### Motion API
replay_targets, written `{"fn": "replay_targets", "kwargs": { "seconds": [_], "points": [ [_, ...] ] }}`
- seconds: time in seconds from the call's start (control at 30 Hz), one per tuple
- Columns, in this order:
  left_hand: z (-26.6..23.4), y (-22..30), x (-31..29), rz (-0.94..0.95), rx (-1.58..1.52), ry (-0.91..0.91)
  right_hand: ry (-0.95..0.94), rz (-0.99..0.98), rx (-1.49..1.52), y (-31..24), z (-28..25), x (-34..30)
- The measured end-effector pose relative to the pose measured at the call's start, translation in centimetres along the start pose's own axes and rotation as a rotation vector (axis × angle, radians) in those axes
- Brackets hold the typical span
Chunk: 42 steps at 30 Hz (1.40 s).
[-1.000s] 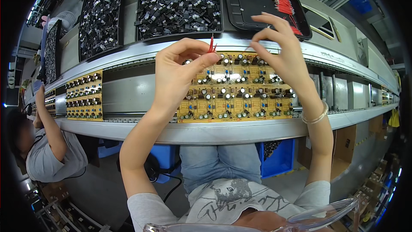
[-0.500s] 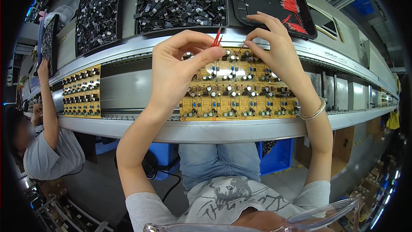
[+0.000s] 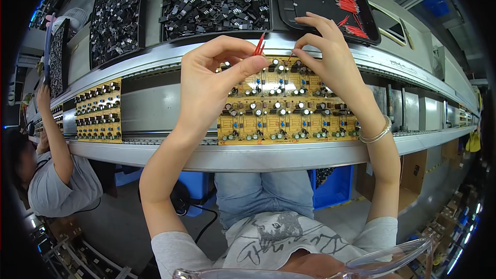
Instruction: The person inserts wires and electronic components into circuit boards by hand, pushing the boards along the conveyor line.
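My left hand point(image 3: 212, 70) is closed in a pinch around a small bundle of red wires point(image 3: 259, 46), their ends sticking up past the thumb and forefinger. Over the far rows of a panel of yellow circuit boards point(image 3: 289, 124), my right hand point(image 3: 330, 59) pinches thumb and forefinger together. A thin, dark reddish piece, which looks like a single red wire, pokes down from those fingertips. The panel carries black and silver capacitors and small blue parts. Part of its far left is hidden behind my left hand.
Beyond the metal rail stand a black tray point(image 3: 310, 18) with red wires point(image 3: 345, 1) and two trays of black components point(image 3: 217, 5). Another circuit board panel point(image 3: 98, 111) sits on the conveyor at left. A co-worker point(image 3: 62, 181) reaches in there. The near rail point(image 3: 248, 162) crosses before my lap.
My hands keep nearly the same pose and place, both still pinching. The co-worker's hand at far left has moved slightly left and down.
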<state>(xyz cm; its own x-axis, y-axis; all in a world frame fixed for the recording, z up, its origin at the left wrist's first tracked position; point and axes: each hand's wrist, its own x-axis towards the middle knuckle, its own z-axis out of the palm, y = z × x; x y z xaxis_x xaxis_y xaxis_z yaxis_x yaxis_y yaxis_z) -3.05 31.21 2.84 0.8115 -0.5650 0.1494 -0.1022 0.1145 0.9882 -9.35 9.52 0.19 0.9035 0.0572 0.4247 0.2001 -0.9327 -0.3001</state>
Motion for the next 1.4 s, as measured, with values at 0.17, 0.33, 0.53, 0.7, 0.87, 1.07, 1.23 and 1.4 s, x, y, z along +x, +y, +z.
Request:
{"fn": "replay_targets", "kwargs": {
  "seconds": [0.17, 0.33, 0.53, 0.7, 0.87, 1.07, 1.23, 1.4],
  "points": [
    [0.3, -0.2, 0.0, 0.002, 0.014, -0.024, -0.027, -0.031, -0.017, -0.3, -0.7, -0.1],
    [1.1, -1.0, -0.3, -0.005, 0.122, -0.12, 0.068, -0.049, 0.309, -2.4, -3.0, 0.3],
    [1.2, -1.3, -0.3, 0.011, 0.292, -0.173, 0.077, -0.117, 0.431, -4.0, -2.8, 0.1],
    [0.7, -1.2, 0.1, 0.001, 0.211, -0.079, 0.111, -0.101, 0.427, -3.8, -3.4, 0.4],
    [-1.5, -1.7, 2.2, 0.144, 0.245, 0.132, 0.149, 0.087, 0.477, -1.9, -3.9, 1.9],
    [-2.0, -1.9, 2.4, 0.096, 0.259, 0.115, -0.006, 0.043, 0.302, -1.4, -0.7, 2.6],
    [-1.6, -2.0, 2.2, 0.08, 0.292, 0.106, 0.006, -0.069, 0.189, -1.3, -0.2, 2.2],
    [-1.5, -1.7, 2.1, 0.08, 0.295, 0.109, -0.007, -0.104, 0.101, -1.3, -0.2, 1.9]
  ]
}}
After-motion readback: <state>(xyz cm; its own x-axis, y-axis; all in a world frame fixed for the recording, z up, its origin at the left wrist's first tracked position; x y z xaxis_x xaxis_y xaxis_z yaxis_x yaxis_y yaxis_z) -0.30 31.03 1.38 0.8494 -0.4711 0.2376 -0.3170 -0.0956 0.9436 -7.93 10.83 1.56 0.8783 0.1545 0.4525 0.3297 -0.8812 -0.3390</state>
